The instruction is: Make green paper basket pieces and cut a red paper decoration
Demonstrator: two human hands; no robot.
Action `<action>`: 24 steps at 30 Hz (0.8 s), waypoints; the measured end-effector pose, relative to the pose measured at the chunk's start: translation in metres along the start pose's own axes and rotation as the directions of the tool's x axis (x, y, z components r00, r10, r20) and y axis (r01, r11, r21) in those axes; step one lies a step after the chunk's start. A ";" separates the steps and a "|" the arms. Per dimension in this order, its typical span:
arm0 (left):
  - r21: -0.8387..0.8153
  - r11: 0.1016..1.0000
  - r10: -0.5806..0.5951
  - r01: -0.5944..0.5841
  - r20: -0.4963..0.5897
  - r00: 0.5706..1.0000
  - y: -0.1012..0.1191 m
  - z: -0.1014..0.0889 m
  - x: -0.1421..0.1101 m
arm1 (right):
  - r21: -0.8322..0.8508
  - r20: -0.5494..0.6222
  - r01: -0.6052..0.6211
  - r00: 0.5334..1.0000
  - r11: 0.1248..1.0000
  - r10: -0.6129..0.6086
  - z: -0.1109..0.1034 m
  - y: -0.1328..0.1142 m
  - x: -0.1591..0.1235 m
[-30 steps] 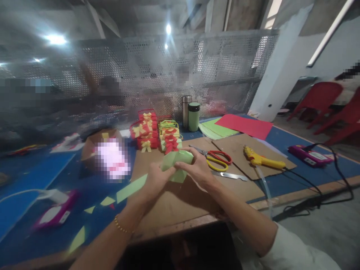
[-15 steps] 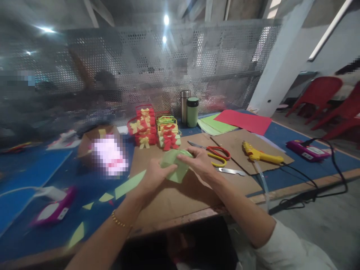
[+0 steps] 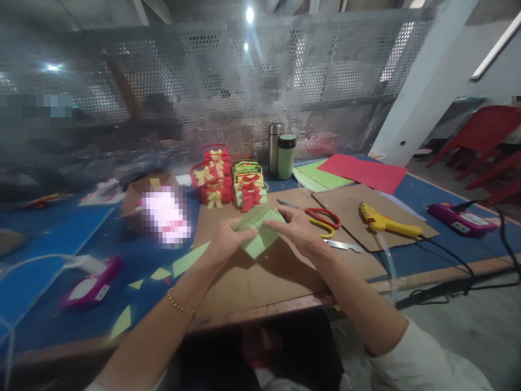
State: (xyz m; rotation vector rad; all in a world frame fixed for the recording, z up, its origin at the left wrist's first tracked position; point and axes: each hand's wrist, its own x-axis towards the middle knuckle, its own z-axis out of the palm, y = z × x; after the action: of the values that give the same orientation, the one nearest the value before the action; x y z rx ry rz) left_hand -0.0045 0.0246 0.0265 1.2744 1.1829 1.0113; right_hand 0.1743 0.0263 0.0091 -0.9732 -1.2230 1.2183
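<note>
A folded piece of light green paper (image 3: 260,239) is held in the air over the brown cardboard sheet (image 3: 244,293). My left hand (image 3: 228,241) grips its left side, thumb pressed on the face toward me. On the right edge my right hand (image 3: 299,231) is closed, its thumb also lying on the paper. Just beyond are small red gift boxes with yellow bows (image 3: 215,182) and light green ones with red bows (image 3: 250,190). Red-and-yellow-handled scissors (image 3: 323,217) and a metal blade (image 3: 344,246) lie to the right of my right hand.
A yellow glue gun (image 3: 386,224) rests on cardboard at right, its cord trailing over the table edge. Green (image 3: 321,175) and red paper (image 3: 362,169) and two flasks (image 3: 286,157) stand behind. At left are paper scraps (image 3: 121,321), a lit phone (image 3: 166,217) and a purple device (image 3: 91,285).
The view has shifted slightly, so the table things appear farther right. Both hands keep hold of the green paper, which has turned a little and shows more of its folded face.
</note>
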 end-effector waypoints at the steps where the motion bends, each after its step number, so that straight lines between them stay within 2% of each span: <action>1: 0.026 1.000 -0.016 0.016 0.010 1.000 0.003 0.000 -0.002 | -0.019 0.032 -0.039 0.999 0.999 0.040 -0.001 -0.001 0.000; 4: 0.078 0.995 -0.073 0.069 0.047 0.996 0.009 0.000 -0.007 | -0.043 0.098 -0.129 0.986 0.991 0.133 -0.003 -0.001 -0.001; 7: 0.066 0.996 -0.067 0.063 0.069 0.995 0.008 0.000 -0.007 | -0.025 0.115 -0.120 0.986 0.992 0.122 -0.005 0.000 -0.001; 11: -0.024 1.000 0.008 -0.005 0.103 0.995 0.001 -0.003 0.002 | 0.063 0.046 -0.081 0.996 0.995 0.078 -0.008 0.000 0.002; 15: -0.140 0.990 0.017 -0.007 0.068 0.998 -0.007 -0.005 0.012 | 0.209 -0.037 -0.117 0.991 0.971 0.127 -0.009 0.000 0.006; 24: -0.213 0.977 -0.008 0.016 0.037 0.999 -0.022 -0.007 0.020 | 0.253 -0.051 -0.162 0.982 0.954 0.180 -0.007 0.010 0.012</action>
State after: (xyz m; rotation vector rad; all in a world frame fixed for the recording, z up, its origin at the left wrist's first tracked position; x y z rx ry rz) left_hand -0.0099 0.0435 0.0035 1.1097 1.0236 1.0719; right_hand 0.1787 0.0396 0.0005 -0.9416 -0.9167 1.4213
